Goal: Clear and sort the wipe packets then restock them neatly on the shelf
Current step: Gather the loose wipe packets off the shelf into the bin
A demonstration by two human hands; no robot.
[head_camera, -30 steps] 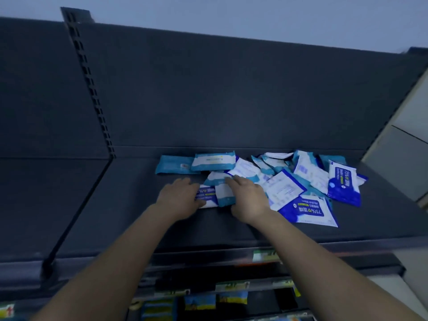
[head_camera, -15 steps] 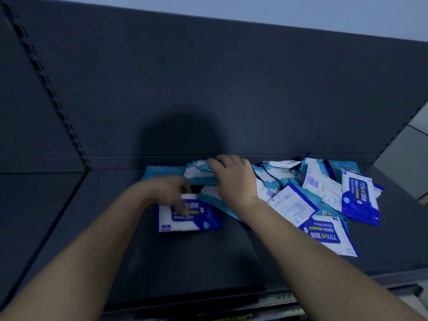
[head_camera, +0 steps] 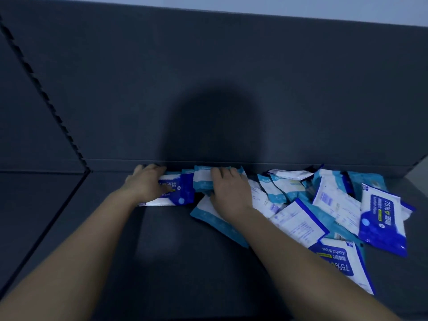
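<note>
Moved: left hand (head_camera: 146, 187) has pushed the dark-blue packet (head_camera: 179, 193) against the back panel (head_camera: 231, 100).
Grip: its fingers (head_camera: 151, 169) curl over it, gripping.
Other side: right hand (head_camera: 228, 193) clutches teal packets (head_camera: 202, 181) just before the back panel.
Meaning: sorting started; pile (head_camera: 324, 205) remains.

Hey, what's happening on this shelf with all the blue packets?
A person is sorting wipes on a dark shelf. Their left hand rests on a dark-blue packet by the back wall; the right hand grips teal packets beside it. A jumbled pile waits unsorted on the right.
</note>
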